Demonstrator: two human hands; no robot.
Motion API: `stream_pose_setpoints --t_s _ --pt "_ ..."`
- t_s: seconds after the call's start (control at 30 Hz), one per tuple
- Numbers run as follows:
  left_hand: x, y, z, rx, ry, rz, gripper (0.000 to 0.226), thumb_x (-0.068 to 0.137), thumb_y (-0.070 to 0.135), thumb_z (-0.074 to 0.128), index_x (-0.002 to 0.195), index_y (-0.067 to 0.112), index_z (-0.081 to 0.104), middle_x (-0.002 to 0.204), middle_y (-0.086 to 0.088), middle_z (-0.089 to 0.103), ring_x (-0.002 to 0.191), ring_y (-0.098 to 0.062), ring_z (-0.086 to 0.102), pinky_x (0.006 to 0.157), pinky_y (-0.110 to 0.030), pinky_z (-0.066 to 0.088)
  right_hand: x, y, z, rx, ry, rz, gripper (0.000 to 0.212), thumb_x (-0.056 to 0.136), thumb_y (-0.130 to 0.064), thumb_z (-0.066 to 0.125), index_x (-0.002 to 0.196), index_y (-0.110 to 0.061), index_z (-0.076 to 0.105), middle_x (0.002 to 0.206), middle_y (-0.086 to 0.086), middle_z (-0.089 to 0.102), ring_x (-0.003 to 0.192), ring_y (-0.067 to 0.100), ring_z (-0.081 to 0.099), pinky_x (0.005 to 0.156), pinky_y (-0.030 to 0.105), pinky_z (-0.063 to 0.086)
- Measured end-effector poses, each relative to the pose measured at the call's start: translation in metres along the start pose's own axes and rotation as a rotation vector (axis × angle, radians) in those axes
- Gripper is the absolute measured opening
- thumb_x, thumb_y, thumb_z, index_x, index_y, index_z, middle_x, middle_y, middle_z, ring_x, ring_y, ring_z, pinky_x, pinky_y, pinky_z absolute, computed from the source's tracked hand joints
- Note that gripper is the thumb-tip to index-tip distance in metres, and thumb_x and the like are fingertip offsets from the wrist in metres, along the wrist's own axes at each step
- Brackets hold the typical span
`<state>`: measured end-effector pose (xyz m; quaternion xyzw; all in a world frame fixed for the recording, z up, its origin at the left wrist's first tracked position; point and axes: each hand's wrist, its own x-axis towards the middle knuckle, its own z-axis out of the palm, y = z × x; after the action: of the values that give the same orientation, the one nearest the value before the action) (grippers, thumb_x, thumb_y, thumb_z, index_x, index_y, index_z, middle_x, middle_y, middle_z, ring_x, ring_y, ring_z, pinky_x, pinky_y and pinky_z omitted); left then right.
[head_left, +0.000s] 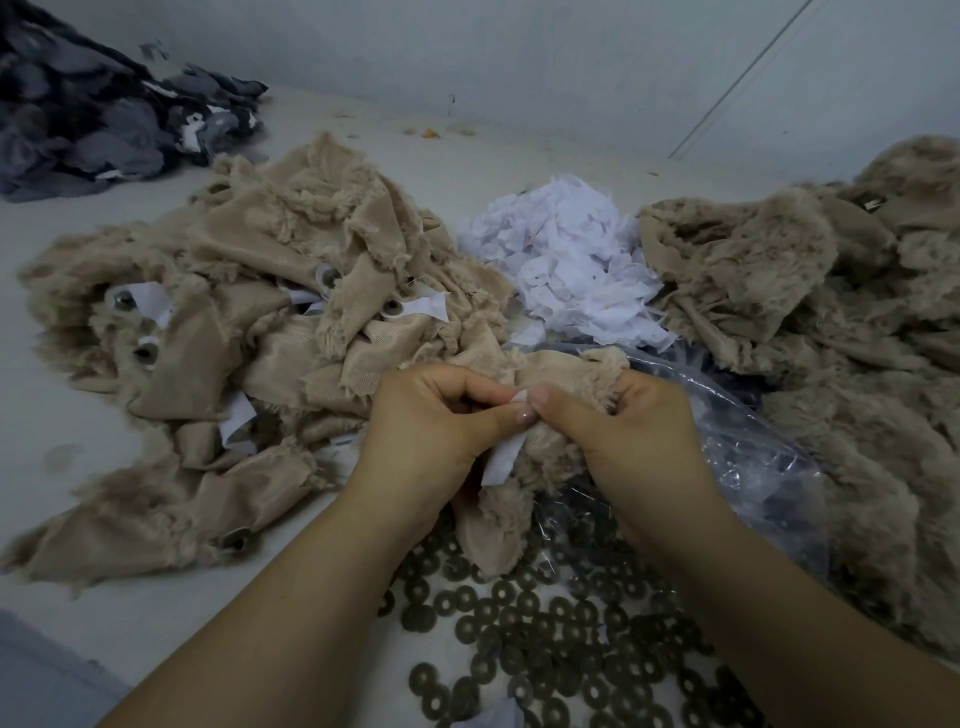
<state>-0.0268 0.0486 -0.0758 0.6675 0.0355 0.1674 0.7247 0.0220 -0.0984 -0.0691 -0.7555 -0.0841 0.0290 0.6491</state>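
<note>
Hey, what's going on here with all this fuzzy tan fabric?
A person is working on one tan plush piece over the table. The right hand holds the plush piece while the left hand pinches a white strip on it. To the left is a pile of similar pieces, some with plastic eyes and white strips. A heap of white scraps sits behind, and dark rings lie scattered in front.
</note>
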Motion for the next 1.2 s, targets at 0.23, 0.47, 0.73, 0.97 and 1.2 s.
stream_pose_setpoints --t_s 0.23,0.47,0.73,0.97,1.2 --pt "0.001 0.0 0.0 -0.005 -0.012 -0.027 0.016 0.061 0.021 0.08 0.076 0.014 0.079 0.076 -0.009 0.076 0.073 -0.022 0.074 0.066 -0.024 0.058 0.0 -0.005 -0.001 -0.174 0.014 -0.068 0.024 0.079 -0.025 0.082 0.088 -0.004 0.074 0.081 0.008 0.076 0.075 0.023 0.074 0.071 0.046 0.061" --pt "0.0 -0.001 0.001 -0.014 0.013 -0.059 0.002 0.076 0.013 0.077 0.078 0.013 0.078 0.078 -0.011 0.075 0.075 -0.023 0.072 0.068 -0.027 0.059 -0.003 -0.006 0.0 -0.195 0.021 -0.1 0.019 0.084 -0.021 0.077 0.095 -0.006 0.074 0.088 0.005 0.076 0.082 0.018 0.073 0.077 0.04 0.061" --pt "0.0 -0.004 0.002 0.137 0.082 0.045 0.011 0.079 0.002 0.078 0.075 0.009 0.071 0.067 -0.008 0.071 0.062 -0.02 0.067 0.057 -0.028 0.057 -0.006 -0.007 0.005 -0.239 0.05 -0.099 0.027 0.082 -0.025 0.078 0.101 -0.007 0.068 0.094 0.006 0.073 0.087 0.021 0.071 0.08 0.046 0.06" --pt "-0.005 0.006 -0.003 0.297 -0.013 0.164 0.02 0.073 0.003 0.082 0.078 0.015 0.068 0.07 -0.004 0.057 0.061 -0.015 0.051 0.057 -0.032 0.048 0.002 -0.008 -0.002 -0.284 0.035 -0.053 0.096 0.082 -0.025 0.081 0.156 -0.032 0.021 0.159 -0.012 0.031 0.138 -0.002 0.029 0.092 -0.001 0.027" --pt "-0.022 0.026 -0.001 0.784 -0.72 0.171 0.008 0.074 0.026 0.084 0.076 0.028 0.077 0.072 0.015 0.064 0.067 -0.009 0.061 0.063 -0.024 0.052 0.003 -0.006 -0.008 -0.191 -0.031 -0.183 0.086 0.085 -0.006 0.075 0.154 -0.032 0.031 0.132 -0.025 0.05 0.085 -0.04 0.041 0.05 -0.005 0.025"
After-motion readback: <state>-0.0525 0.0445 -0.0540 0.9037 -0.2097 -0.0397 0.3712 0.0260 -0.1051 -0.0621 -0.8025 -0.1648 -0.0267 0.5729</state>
